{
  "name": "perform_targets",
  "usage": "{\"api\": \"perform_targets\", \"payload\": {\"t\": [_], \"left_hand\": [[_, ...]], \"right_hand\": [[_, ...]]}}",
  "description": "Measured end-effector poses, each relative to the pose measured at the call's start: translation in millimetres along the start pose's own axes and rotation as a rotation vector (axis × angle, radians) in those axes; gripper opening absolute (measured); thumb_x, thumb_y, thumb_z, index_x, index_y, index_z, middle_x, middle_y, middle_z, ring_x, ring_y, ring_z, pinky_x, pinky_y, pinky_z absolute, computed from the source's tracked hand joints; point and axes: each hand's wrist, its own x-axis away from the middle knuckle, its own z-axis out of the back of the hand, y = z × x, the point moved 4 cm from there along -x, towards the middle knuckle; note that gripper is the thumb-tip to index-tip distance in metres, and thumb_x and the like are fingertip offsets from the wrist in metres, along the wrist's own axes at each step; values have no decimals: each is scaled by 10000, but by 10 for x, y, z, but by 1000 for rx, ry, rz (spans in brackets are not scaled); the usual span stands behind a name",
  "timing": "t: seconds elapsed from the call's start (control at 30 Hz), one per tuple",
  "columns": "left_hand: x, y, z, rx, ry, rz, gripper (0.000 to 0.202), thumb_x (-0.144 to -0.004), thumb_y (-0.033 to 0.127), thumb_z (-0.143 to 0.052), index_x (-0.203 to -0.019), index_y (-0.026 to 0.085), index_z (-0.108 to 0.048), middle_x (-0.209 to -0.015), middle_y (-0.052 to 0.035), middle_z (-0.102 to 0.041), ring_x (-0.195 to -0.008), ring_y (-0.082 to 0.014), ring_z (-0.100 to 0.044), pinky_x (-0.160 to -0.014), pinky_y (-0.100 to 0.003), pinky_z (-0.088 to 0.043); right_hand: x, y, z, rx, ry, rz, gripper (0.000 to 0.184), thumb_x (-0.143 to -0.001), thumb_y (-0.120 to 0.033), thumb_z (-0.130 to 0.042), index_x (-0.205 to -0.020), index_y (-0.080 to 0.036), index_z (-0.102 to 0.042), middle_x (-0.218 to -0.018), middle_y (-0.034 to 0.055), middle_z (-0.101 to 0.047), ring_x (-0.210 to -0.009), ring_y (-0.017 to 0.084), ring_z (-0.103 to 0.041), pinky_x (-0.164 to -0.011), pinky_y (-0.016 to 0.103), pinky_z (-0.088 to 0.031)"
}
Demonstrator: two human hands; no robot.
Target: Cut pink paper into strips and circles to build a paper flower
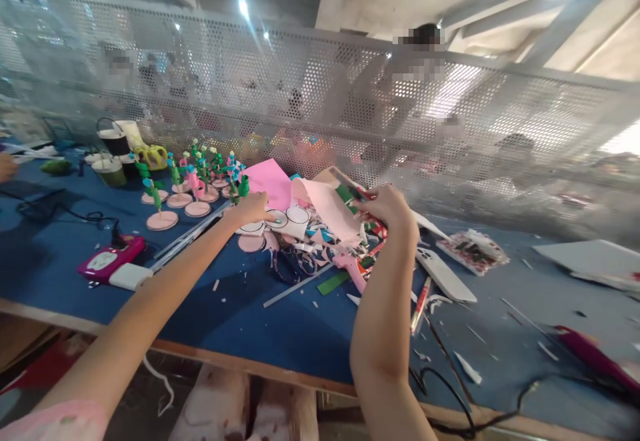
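My left hand (256,209) is over white sheets with black circles drawn on them (296,217), beside a bright pink sheet (273,184). Its thumb and forefinger are apart, while the other fingers are hidden. At the scrap pile, my right hand (387,206) has its fingers closed on green and red sheet scraps (346,194). Against them leans a curled pale pink sheet (330,209). Scissors with dark blue handles (287,266) lie below the pile, near pale pink discs (251,243). Small flower figures on pink round bases (162,221) stand left of my left hand.
A magenta power strip (111,257) with a white plug is at left; a white phone (445,274) lies right of my right forearm. Cables and a magenta tool (593,354) lie at right. Behind the blue table (240,327) rises a perforated metal screen (300,94).
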Motion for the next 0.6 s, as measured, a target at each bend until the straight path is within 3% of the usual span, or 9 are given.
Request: {"api": "perform_targets", "payload": {"t": [0.07,0.13,0.23,0.33,0.43,0.5,0.6], "left_hand": [[-49,-51,-178,-69,-53,63,734,-616,434,-757,-1207,83,-502,-1224,-265,-562,-1169,-388,-528,-895,-386,-429],[-81,-144,-316,-96,-48,139,905,-570,496,-773,-1275,47,-427,-1269,-320,-498,-1207,-436,-481,-913,-425,-414],[-102,-269,-456,-20,-22,181,1010,-537,526,-782,-1323,63,-348,-1293,-315,-472,-1212,-427,-474,-903,-424,-423],[-114,-313,-493,77,-4,143,928,-560,475,-784,-1296,92,-369,-1260,-262,-514,-1185,-371,-507,-908,-379,-429],[-127,-277,-427,80,76,63,796,-592,404,-780,-1242,126,-414,-1241,-210,-526,-1162,-352,-519,-923,-394,-424],[-132,-236,-368,85,150,23,714,-595,346,-786,-1183,133,-442,-1225,-191,-529,-1145,-338,-523,-938,-407,-415],[-140,-175,-319,201,225,-19,599,-602,297,-786,-1084,147,-463,-1164,-155,-562,-1109,-300,-538,-942,-392,-412]], "right_hand": [[66,-63,16,-51,-58,-71,51,-727,-132,-661,-777,-125,-668,-455,23,-589,-451,169,-602,-494,252,-482],[124,-187,27,-177,-67,-43,63,-787,-152,-622,-834,-127,-655,-451,5,-577,-423,147,-578,-482,241,-479],[200,-409,-50,-306,-124,37,153,-859,-230,-566,-937,-126,-648,-459,-2,-570,-404,136,-562,-472,233,-473],[274,-593,-213,-261,-82,81,308,-876,-253,-535,-1147,-119,-592,-502,8,-592,-453,164,-601,-507,251,-491],[367,-706,-446,-148,-8,177,532,-864,-229,-529,-1370,-113,-417,-653,59,-672,-587,212,-659,-620,297,-516],[439,-698,-623,-78,-17,233,606,-864,-218,-511,-1437,-127,-333,-760,89,-701,-711,245,-681,-705,327,-515],[547,-550,-835,-6,-64,240,572,-870,-186,-472,-1432,-169,-372,-875,99,-712,-766,246,-684,-757,331,-507]]}}
